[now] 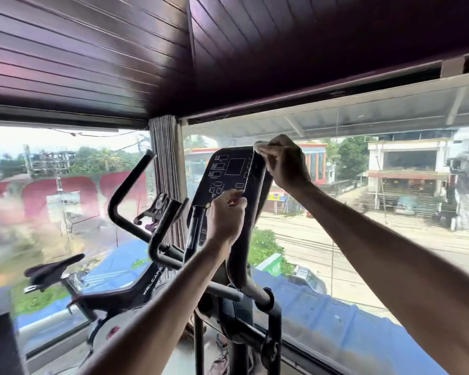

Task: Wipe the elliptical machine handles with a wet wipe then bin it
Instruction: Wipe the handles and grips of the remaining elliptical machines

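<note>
The elliptical's right handle [251, 212], a long black bar, rises in front of the console [228, 171]. My right hand [282, 161] grips the top of this handle with a white wet wipe [260, 146] bunched under its fingers. My left hand [226, 217] holds the same handle lower down, fingers curled round it. The left handle [127, 190] curves up at the left, untouched. No bin is in view.
A black exercise bike [92, 288] with its saddle [53, 267] stands at the left. Large windows [363, 212] close the space ahead on both sides of a corner pillar [165, 171]. The elliptical's lower frame [241, 315] fills the bottom centre.
</note>
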Demonstrator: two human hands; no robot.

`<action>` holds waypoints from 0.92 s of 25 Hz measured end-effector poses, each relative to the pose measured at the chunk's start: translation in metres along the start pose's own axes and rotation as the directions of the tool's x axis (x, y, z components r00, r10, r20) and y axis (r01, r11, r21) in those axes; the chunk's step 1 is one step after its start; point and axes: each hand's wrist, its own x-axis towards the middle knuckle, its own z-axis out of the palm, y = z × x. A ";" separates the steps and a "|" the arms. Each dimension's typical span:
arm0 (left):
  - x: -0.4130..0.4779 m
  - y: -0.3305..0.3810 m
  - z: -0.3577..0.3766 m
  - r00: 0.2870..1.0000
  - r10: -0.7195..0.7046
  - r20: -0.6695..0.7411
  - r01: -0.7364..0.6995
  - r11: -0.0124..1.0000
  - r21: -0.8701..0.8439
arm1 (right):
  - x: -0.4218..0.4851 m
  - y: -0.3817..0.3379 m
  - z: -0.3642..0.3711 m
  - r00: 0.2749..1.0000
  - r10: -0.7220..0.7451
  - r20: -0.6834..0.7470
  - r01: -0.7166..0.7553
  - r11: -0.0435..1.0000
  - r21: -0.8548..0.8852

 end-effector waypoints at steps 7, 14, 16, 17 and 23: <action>-0.009 -0.001 0.012 0.987 0.042 -0.158 -0.047 0.999 -0.024 | 0.029 0.020 0.000 0.971 -0.216 0.105 0.214 0.976 0.030; -0.013 0.003 0.007 0.990 0.030 -0.141 -0.026 0.999 0.031 | 0.052 0.020 -0.003 0.894 -0.369 0.256 0.367 0.928 0.056; -0.014 -0.002 0.001 0.992 0.021 -0.126 -0.020 1.000 0.013 | 0.051 0.021 -0.005 0.862 -0.407 0.302 0.403 0.912 0.079; -0.016 -0.003 -0.002 0.990 0.017 -0.137 -0.018 1.000 -0.001 | 0.050 0.023 -0.004 0.868 -0.413 0.277 0.410 0.909 0.072; -0.028 -0.012 -0.003 0.993 -0.017 -0.113 0.020 0.999 0.033 | 0.012 0.023 -0.014 0.816 -0.491 0.306 0.464 0.871 0.161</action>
